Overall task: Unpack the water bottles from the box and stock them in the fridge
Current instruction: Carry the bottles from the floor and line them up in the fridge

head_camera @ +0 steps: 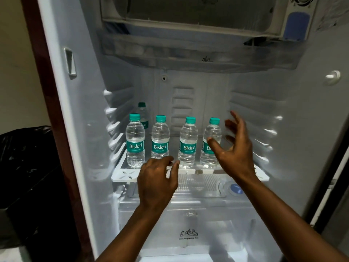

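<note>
Cream wall [17,72] behind black-bagged bin [28,176].

Cool white light fills the fridge interior [188,103], brightest along the ribbed side walls at mid-frame, where small glare spots show. The left of the frame lies in deep shadow, and the black bag [24,167] there barely reads. The raised right hand [235,146] is motion-blurred at its fingertips. Straight edges bow outward toward the frame's borders.
</note>
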`<state>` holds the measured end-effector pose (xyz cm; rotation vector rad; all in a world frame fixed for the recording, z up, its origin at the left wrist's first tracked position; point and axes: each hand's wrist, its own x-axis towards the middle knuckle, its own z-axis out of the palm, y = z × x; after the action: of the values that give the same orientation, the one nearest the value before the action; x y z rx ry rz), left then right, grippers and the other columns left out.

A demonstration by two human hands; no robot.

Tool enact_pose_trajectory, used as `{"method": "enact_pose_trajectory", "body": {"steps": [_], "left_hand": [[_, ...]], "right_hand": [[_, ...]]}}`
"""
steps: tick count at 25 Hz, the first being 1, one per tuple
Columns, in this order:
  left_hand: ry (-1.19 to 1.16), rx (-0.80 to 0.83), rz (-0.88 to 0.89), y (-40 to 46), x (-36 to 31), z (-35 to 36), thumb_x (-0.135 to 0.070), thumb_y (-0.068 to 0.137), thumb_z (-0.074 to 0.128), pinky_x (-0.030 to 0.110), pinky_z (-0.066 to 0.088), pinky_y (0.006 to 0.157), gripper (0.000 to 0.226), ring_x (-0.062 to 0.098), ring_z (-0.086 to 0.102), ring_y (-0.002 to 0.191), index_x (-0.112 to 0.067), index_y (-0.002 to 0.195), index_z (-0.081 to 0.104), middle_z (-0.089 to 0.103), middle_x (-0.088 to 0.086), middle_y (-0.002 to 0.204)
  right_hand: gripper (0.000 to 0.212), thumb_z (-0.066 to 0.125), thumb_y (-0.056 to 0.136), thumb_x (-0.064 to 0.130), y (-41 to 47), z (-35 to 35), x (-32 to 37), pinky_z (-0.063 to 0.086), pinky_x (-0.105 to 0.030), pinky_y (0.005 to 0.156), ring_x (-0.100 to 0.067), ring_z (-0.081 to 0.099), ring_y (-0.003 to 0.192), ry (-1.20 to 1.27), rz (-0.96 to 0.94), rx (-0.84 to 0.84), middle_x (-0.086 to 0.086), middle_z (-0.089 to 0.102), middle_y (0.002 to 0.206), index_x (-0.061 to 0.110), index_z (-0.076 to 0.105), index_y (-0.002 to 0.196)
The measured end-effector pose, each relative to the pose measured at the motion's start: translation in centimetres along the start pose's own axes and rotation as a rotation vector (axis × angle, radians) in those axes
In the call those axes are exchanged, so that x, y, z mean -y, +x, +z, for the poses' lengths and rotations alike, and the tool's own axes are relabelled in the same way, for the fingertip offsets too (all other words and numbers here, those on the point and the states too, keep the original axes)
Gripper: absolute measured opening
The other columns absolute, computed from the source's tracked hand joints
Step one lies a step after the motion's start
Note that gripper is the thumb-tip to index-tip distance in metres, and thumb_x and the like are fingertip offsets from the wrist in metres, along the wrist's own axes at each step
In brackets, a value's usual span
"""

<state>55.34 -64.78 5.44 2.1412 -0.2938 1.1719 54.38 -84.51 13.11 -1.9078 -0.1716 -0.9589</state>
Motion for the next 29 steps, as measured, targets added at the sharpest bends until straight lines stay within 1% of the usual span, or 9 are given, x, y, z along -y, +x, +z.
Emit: {"method": "enact_pose_trajectory", "body": {"steps": [3,5,7,11,16,20,25,27,29], "left_hand": [[0.083,-0.129,0.097,0.7,2.4,-1.9,-0.035,0.087,0.069,0.034,0.054,0.084,0.027,0.021,0.064,0.094,-0.013,0.102,0.072,0.073,0.003,0.100],[0.150,-0.094,0.111,1.1,3.9,-2.7,-0.037,0.087,0.067,0.033,0.052,0.085,0.027,0.022,0.065,0.094,-0.013,0.098,0.072,0.073,0.003,0.099],[0.198,-0.032,0.135,1.0,4.8,-3.0,-0.039,0.088,0.066,0.030,0.051,0.078,0.023,0.020,0.065,0.084,-0.016,0.089,0.072,0.072,0.001,0.090],[0.209,0.012,0.108,0.9,4.9,-3.1,-0.040,0.088,0.066,0.026,0.046,0.067,0.025,0.017,0.060,0.071,-0.020,0.073,0.068,0.069,-0.003,0.075],[0.226,0.043,-0.017,2.0,4.5,-3.0,-0.046,0.086,0.062,0.020,0.040,0.061,0.032,0.013,0.059,0.062,-0.023,0.064,0.063,0.065,-0.006,0.065],[0.240,0.104,-0.075,2.7,4.5,-3.0,-0.055,0.084,0.056,0.020,0.044,0.062,0.038,0.009,0.059,0.056,-0.025,0.064,0.066,0.065,-0.008,0.062],[0.214,0.108,-0.139,3.0,5.0,-3.0,-0.052,0.083,0.053,0.022,0.052,0.060,0.037,0.010,0.058,0.055,-0.024,0.060,0.060,0.063,-0.008,0.060],[0.205,0.103,-0.131,3.0,5.1,-2.9,-0.051,0.082,0.054,0.022,0.050,0.059,0.035,0.010,0.055,0.053,-0.025,0.059,0.056,0.061,-0.006,0.059],[0.218,0.094,-0.111,2.9,5.2,-2.7,-0.048,0.082,0.055,0.022,0.050,0.058,0.034,0.010,0.053,0.052,-0.024,0.059,0.055,0.060,-0.005,0.058]], "right_hand": [[0.077,0.078,0.083,0.031,1.3,2.0,5.4,0.047,-0.017,0.095,-0.006,0.051,0.121,-0.013,-0.232,-0.075,0.000,0.052,0.139,0.023,0.037,0.148],[0.069,0.075,0.085,0.029,3.3,4.5,8.2,0.047,-0.019,0.095,-0.006,0.051,0.118,-0.053,-0.287,-0.005,-0.001,0.054,0.136,0.021,0.042,0.145],[0.063,0.072,0.087,0.029,5.9,7.1,10.1,0.048,-0.027,0.097,-0.012,0.053,0.118,-0.161,-0.267,0.120,-0.002,0.056,0.134,0.021,0.045,0.144],[0.060,0.069,0.092,0.034,11.8,11.6,11.7,0.045,-0.028,0.095,-0.019,0.057,0.119,-0.359,-0.119,0.530,-0.004,0.059,0.133,0.027,0.043,0.145],[0.068,0.067,0.093,0.041,16.8,16.4,11.0,0.047,-0.030,0.104,-0.021,0.056,0.124,-0.541,-0.233,0.856,-0.005,0.053,0.144,0.030,0.035,0.151],[0.068,0.067,0.095,0.031,19.5,19.7,9.0,0.044,-0.027,0.100,-0.022,0.053,0.128,-0.697,-0.284,0.946,-0.007,0.049,0.148,0.029,0.031,0.153],[0.073,0.060,0.099,0.031,21.0,23.3,7.8,0.036,-0.033,0.112,-0.025,0.043,0.139,-0.904,-0.353,1.021,-0.007,0.034,0.160,0.023,0.019,0.159],[0.070,0.061,0.098,0.037,21.3,24.5,7.5,0.042,-0.032,0.109,-0.024,0.049,0.133,-0.900,-0.350,1.089,-0.004,0.041,0.156,0.024,0.025,0.157],[0.059,0.065,0.094,0.041,21.7,25.1,7.2,0.053,-0.032,0.095,-0.019,0.062,0.110,-0.878,-0.366,1.102,-0.004,0.058,0.138,0.026,0.042,0.147]]}}
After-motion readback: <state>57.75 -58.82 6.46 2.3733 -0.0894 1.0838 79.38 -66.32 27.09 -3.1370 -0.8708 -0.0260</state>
